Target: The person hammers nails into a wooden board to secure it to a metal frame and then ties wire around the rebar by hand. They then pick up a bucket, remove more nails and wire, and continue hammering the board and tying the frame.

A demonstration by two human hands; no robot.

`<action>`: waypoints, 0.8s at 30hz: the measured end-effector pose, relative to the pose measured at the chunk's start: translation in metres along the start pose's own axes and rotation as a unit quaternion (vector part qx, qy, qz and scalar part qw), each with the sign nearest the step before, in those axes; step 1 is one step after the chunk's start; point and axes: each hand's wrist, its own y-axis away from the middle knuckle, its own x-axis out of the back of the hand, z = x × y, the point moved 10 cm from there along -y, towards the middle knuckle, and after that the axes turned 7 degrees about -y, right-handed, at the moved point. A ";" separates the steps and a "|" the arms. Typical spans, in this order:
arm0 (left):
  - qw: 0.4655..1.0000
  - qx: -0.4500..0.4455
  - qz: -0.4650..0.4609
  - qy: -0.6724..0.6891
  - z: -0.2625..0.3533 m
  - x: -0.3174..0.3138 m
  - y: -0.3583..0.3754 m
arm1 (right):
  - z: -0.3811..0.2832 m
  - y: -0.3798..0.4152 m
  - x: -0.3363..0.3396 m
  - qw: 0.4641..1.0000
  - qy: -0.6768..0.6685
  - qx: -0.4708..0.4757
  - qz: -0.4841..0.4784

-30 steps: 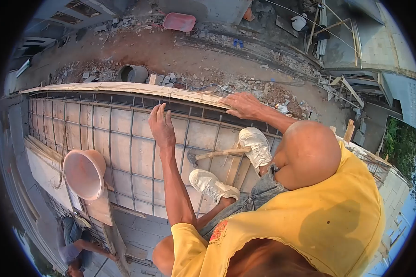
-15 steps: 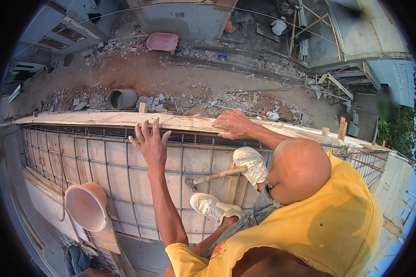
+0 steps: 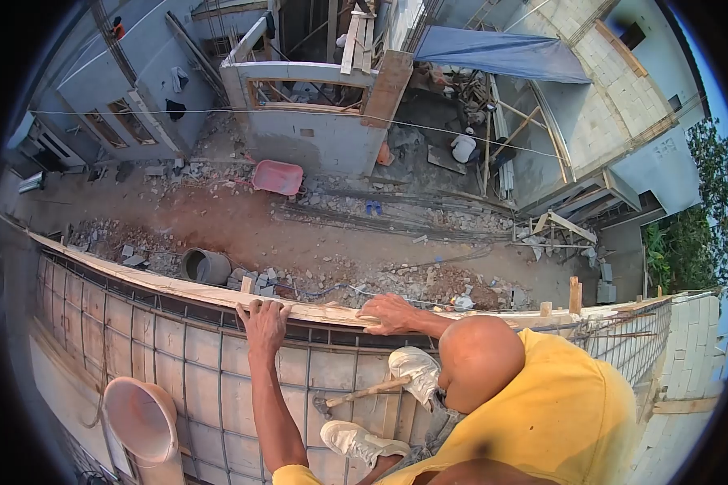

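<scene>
A long wooden board [image 3: 178, 297] runs along the outer edge of the raised form. My left hand [image 3: 264, 327] has its fingers bent over the board's inner edge. To its right, my right hand [image 3: 390, 314] grips the same board, thumb toward me and fingers over the top. Below the board a steel rebar grid [image 3: 184, 356] lies over plywood panels [image 3: 243, 360]. A hammer [image 3: 368, 393] with a wooden handle rests on the grid beside my white shoes [image 3: 362, 443], its handle end against the upper shoe.
A pinkish bucket [image 3: 141, 420] sits at the lower left. Beyond the board is a drop to rubble-strewn ground with a red wheelbarrow [image 3: 277, 177] and a concrete pipe [image 3: 205, 266]. Short wooden stakes [image 3: 575, 296] stand at the board. A person [image 3: 464, 147] is below.
My left hand has gone from spread fingers at the board to fingers curled over it. My right hand stays on the board. The view has tilted up, showing more of the buildings.
</scene>
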 end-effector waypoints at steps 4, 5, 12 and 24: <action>0.993 -0.010 0.108 0.040 0.000 0.005 0.009 | -0.002 0.001 0.003 1.000 -0.009 0.004 0.026; 0.995 -0.013 0.092 0.030 0.000 -0.003 0.006 | 0.003 0.006 0.005 0.999 -0.006 -0.011 0.041; 0.999 -0.004 0.047 -0.024 -0.013 -0.024 0.009 | -0.018 -0.004 0.004 0.999 -0.033 -0.023 0.021; 0.992 -0.011 -0.118 -0.041 -0.012 -0.031 -0.002 | -0.023 -0.002 0.006 0.999 0.014 -0.007 0.030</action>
